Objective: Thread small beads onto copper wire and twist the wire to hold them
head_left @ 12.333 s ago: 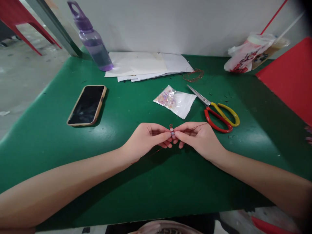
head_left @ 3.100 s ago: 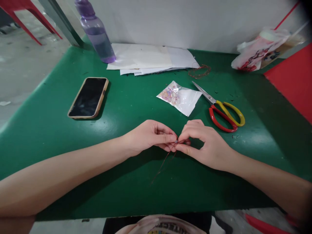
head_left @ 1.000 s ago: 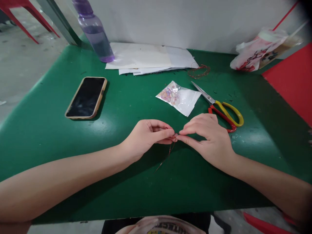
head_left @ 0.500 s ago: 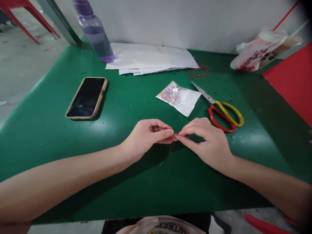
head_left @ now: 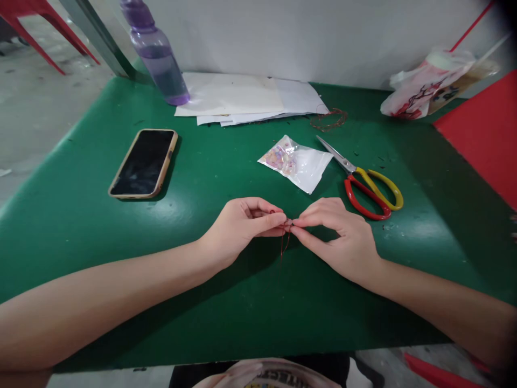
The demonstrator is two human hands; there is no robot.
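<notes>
Close together over the green table's front half, both my hands work on a thin reddish-brown cord (head_left: 282, 242). My left hand (head_left: 250, 221) pinches it between thumb and fingers, and a loose end hangs below the fingertips. With thumb and index finger pressed together, my right hand (head_left: 339, 231) grips at the same small spot, where a tiny pale piece shows; its kind is too small to tell. Beyond the hands lies a small clear packet (head_left: 297, 163) of colourful beads. Scissors (head_left: 365, 186) with one red and one yellow handle rest behind my right hand.
A phone (head_left: 143, 163) lies at left on the green table (head_left: 210, 318). Behind it stand a purple water bottle (head_left: 161, 64) and white papers (head_left: 242, 94). A coil of brown cord (head_left: 329, 119) is beside the papers. Bagged drinks (head_left: 428, 86) stand at the back right.
The hanging cord end has swung from slanting left to hanging nearly straight down, and less of it shows. My hands keep their pinch with only a slight shift.
</notes>
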